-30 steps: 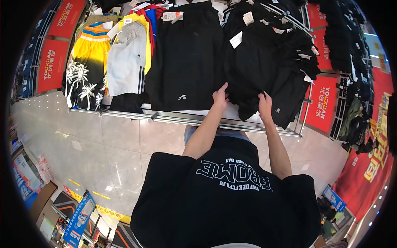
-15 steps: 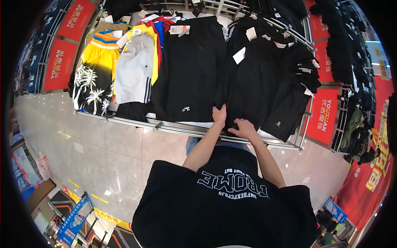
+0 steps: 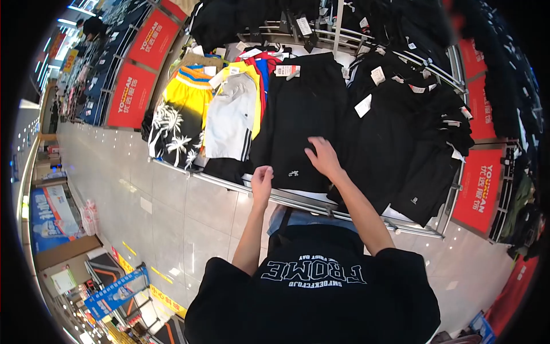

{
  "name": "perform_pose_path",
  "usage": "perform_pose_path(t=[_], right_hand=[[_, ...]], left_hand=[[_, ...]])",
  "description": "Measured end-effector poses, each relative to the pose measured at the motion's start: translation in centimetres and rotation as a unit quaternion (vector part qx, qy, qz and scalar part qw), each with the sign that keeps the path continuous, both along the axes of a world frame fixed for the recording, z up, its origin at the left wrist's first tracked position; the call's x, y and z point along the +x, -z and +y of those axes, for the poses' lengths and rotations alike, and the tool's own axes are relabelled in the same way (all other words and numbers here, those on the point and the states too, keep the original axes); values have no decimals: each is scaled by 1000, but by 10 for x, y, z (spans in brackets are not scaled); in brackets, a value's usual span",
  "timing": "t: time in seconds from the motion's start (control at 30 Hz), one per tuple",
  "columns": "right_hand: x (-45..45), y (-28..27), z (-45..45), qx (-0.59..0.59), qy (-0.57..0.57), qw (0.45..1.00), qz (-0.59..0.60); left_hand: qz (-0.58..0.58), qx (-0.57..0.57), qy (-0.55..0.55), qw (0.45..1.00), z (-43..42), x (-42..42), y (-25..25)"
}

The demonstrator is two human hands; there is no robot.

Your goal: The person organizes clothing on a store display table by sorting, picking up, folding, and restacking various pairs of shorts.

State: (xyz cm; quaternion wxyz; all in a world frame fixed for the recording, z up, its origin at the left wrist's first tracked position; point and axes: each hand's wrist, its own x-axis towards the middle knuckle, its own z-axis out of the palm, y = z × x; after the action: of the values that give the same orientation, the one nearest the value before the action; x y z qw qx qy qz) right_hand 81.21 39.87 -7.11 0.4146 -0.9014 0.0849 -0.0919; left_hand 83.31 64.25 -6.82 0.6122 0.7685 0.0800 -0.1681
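Black shorts [image 3: 303,103] with a small white logo near the hem lie flat on the display rack. My right hand [image 3: 325,156] is over their lower part, thumb and fingers apart; whether it touches the cloth I cannot tell. By the lower left corner of these shorts is my left hand [image 3: 262,180], its fingers curled closed. What they hold, if anything, is hidden. Left of the black pair lie grey shorts [image 3: 228,117] with dark side stripes, then yellow and black shorts [image 3: 186,92] with white palm trees. More black garments [image 3: 381,143] with white tags spread to the right.
A metal rail [image 3: 298,202] runs along the rack's front edge, close to my body. Red signs [image 3: 130,94] stand on the left, and another red sign [image 3: 478,186] on the right. Dark clothes hang behind the rack. Tiled floor [image 3: 177,200] stretches to the left.
Both hands have left the gap right of the black shorts. My left hand moved to their lower left corner, my right hand over their lower part. The camera view has shifted.
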Motion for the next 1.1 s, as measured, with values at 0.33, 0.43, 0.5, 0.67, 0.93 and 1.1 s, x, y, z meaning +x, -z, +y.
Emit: perform_pose_path(t=[0.33, 0.43, 0.5, 0.67, 0.93, 1.1], right_hand=[[179, 14, 29, -97, 168, 936, 295], [178, 66, 11, -154, 195, 892, 378], [176, 75, -3, -177, 220, 883, 373], [195, 71, -38, -126, 245, 861, 428], [183, 42, 77, -172, 200, 964, 47], [226, 9, 110, -78, 135, 986, -66]], left_hand=[[-28, 69, 128, 989, 74, 88, 2], [-29, 64, 150, 986, 88, 111, -14], [-12, 64, 166, 984, 95, 125, -23], [-25, 81, 157, 984, 112, 155, -10], [-204, 177, 201, 942, 92, 250, 22], [-200, 345, 403, 824, 68, 260, 50]])
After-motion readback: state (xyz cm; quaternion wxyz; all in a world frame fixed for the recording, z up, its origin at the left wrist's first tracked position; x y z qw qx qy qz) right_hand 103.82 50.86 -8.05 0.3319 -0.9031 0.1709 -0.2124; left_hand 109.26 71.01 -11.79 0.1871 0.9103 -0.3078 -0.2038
